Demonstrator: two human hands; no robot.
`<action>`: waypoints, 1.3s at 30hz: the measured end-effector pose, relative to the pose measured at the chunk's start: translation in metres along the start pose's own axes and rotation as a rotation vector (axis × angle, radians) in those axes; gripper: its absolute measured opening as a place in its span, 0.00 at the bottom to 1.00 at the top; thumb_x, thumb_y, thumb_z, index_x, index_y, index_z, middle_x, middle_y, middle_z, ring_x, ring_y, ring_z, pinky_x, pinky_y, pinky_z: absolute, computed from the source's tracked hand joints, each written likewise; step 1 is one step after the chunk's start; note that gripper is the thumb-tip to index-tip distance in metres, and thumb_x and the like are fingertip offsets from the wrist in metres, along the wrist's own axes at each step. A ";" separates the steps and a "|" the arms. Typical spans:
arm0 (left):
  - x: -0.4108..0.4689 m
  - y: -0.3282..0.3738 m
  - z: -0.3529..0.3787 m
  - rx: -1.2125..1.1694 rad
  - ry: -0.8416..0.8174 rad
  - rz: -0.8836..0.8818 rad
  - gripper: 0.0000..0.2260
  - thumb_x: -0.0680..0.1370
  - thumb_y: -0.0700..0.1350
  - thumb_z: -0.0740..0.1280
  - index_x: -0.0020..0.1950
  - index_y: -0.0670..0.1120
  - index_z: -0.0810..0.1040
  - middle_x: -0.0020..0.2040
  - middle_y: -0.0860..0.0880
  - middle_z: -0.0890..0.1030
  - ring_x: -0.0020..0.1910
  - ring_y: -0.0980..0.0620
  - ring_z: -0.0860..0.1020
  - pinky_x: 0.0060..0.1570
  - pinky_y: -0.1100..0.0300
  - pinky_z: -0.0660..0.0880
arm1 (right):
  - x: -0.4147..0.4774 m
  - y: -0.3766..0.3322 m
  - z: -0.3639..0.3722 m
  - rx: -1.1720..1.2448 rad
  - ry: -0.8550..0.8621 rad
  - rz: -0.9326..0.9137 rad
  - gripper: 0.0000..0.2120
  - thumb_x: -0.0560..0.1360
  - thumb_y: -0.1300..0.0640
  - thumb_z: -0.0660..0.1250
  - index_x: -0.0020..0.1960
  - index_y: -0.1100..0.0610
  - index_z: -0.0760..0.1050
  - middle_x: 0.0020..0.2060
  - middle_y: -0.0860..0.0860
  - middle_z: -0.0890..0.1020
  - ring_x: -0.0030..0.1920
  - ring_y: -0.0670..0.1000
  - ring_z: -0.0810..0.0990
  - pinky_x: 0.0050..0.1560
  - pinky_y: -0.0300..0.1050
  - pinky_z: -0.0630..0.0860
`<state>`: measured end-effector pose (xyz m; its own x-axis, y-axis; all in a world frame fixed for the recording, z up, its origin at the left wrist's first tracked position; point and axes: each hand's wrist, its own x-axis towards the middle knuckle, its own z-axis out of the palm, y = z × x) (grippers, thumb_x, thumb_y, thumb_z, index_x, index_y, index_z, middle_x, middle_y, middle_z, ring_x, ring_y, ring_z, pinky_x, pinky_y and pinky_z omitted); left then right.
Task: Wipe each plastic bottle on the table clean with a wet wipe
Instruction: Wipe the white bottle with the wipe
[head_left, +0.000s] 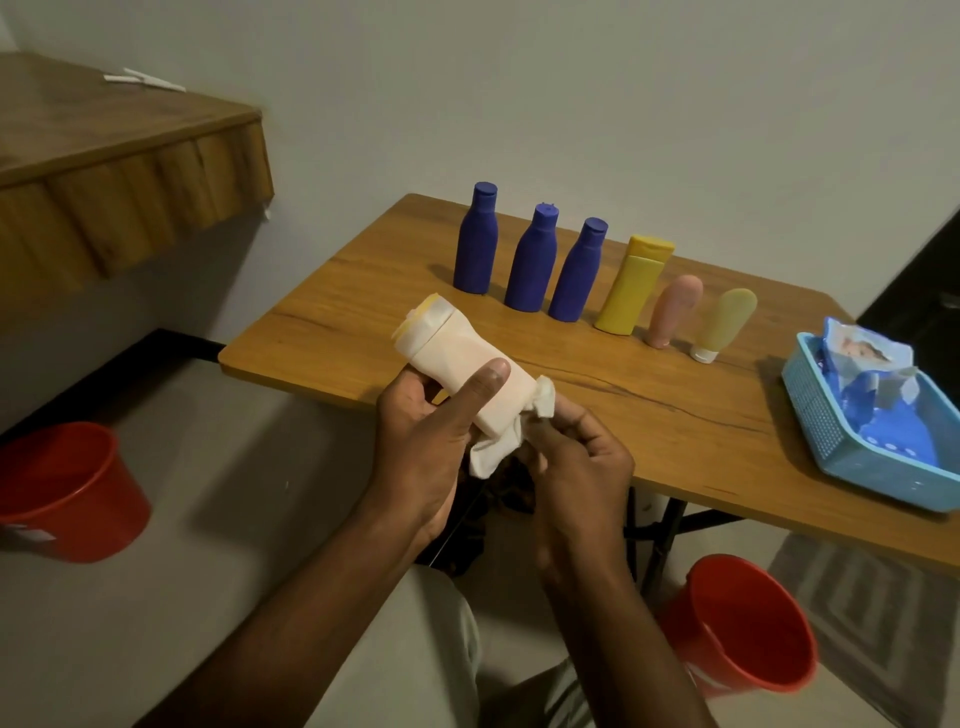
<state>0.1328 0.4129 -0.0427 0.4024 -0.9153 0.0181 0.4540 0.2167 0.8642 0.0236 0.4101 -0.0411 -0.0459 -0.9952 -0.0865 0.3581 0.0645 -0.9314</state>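
Bottle (462, 358) wrapped in wet wipe (493, 449), held off table (649, 415) near edge. Left hand (421, 441) grips it; right hand (582, 462) pinches wipe tail. I'd rotate bottle inside wipe, cap included.

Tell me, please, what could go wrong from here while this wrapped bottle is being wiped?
1. The left hand holds the bottle through the wet wipe wrapped round it, in the air by the near edge of the table. A slick grip could let it drop to the floor.
2. The pink tube and pale tube stand on narrow ends, close together. Setting the bottle back carelessly may topple them.
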 end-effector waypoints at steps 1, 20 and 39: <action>-0.001 0.000 0.001 0.003 -0.005 0.000 0.15 0.76 0.36 0.74 0.62 0.44 0.80 0.54 0.46 0.88 0.55 0.48 0.86 0.50 0.53 0.84 | 0.004 -0.003 0.000 0.013 0.013 -0.002 0.11 0.79 0.68 0.68 0.55 0.56 0.83 0.47 0.50 0.88 0.48 0.48 0.88 0.41 0.41 0.83; -0.006 0.005 0.003 -0.002 0.011 0.029 0.25 0.72 0.35 0.77 0.68 0.45 0.77 0.55 0.44 0.87 0.54 0.46 0.87 0.48 0.50 0.85 | 0.000 0.003 -0.008 0.009 0.037 -0.075 0.10 0.78 0.66 0.69 0.54 0.55 0.83 0.47 0.49 0.88 0.50 0.48 0.87 0.42 0.38 0.82; -0.005 0.003 -0.004 0.183 -0.174 0.033 0.18 0.78 0.37 0.73 0.67 0.48 0.80 0.57 0.49 0.87 0.57 0.53 0.85 0.49 0.64 0.81 | 0.023 -0.006 -0.021 -0.526 -0.162 -0.576 0.10 0.78 0.64 0.71 0.56 0.53 0.84 0.53 0.45 0.85 0.57 0.45 0.83 0.52 0.45 0.83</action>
<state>0.1358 0.4194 -0.0422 0.2646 -0.9568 0.1203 0.2852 0.1968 0.9381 0.0011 0.3885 -0.0451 0.0604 -0.8783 0.4743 -0.1698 -0.4773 -0.8622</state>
